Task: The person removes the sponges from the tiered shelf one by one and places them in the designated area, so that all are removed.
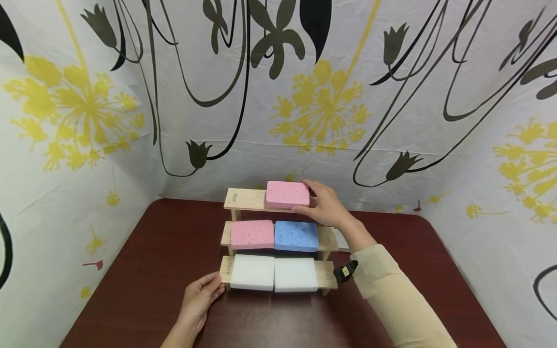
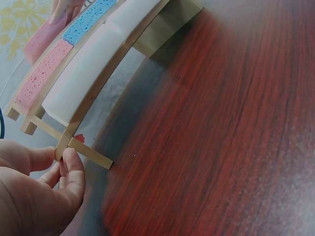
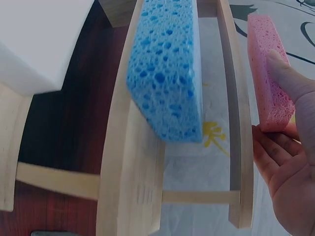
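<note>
A three-tier wooden rack (image 1: 244,198) stands on the dark red table. My right hand (image 1: 326,205) holds a pink sponge (image 1: 287,193) by its right end at the top tier; in the right wrist view, thumb and fingers lie on opposite sides of it. On the middle tier lie another pink sponge (image 1: 252,234) and a blue sponge (image 1: 297,236), side by side. The bottom tier bears two white sponge blocks, a left block (image 1: 252,272) and a right block (image 1: 297,274). With thumb and fingertips, my left hand (image 2: 42,189) pinches the left end of the bottom tier.
The reddish-brown table (image 1: 174,251) has a patterned cloth (image 1: 261,121) rising behind it and at both sides. Part of a pale flat thing (image 1: 342,240) shows behind the rack's right end. A small black thing (image 1: 345,271) sits at the right sleeve.
</note>
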The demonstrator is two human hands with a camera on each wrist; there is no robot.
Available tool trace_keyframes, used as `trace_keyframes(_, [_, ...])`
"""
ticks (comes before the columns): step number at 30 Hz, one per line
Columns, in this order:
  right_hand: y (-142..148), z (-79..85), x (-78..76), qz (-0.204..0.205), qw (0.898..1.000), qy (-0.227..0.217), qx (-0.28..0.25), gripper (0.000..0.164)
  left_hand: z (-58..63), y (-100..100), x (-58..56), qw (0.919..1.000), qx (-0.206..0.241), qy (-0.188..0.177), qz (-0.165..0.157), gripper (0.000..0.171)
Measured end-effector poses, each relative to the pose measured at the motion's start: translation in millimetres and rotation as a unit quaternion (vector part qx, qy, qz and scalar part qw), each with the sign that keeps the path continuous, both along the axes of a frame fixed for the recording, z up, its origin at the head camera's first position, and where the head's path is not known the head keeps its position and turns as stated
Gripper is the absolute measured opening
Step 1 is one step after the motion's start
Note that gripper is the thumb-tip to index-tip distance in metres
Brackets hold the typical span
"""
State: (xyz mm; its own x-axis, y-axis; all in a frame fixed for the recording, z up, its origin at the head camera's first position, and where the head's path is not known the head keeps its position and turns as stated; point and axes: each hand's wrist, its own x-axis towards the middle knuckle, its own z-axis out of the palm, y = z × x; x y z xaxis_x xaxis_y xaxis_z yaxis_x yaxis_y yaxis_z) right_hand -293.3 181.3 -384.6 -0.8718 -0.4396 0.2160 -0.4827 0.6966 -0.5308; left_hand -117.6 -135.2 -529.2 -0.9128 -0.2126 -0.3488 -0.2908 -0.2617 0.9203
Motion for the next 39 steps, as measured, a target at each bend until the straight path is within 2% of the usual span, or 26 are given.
trace_keyframes(12, [17.9,4.5,5.1,-0.013,1.0,0.004,-0.013,0.089,-1.1,-0.8,-0.9,1.0,0.0,0.004,-0.003,0.04])
trace_keyframes(28, [44.9,2.2,6.2,-0.023,0.999,0.017,-0.018,0.089,-0.9,-1.5,-0.7,0.9999,0.007,0.009,-0.006,0.041])
trace_keyframes(39, [65.0,-2.8,10.0,-0.04,0.999,0.01,-0.021,0.091,0.1,-0.6,0.4,1.0,-0.001,0.0,-0.008,0.041])
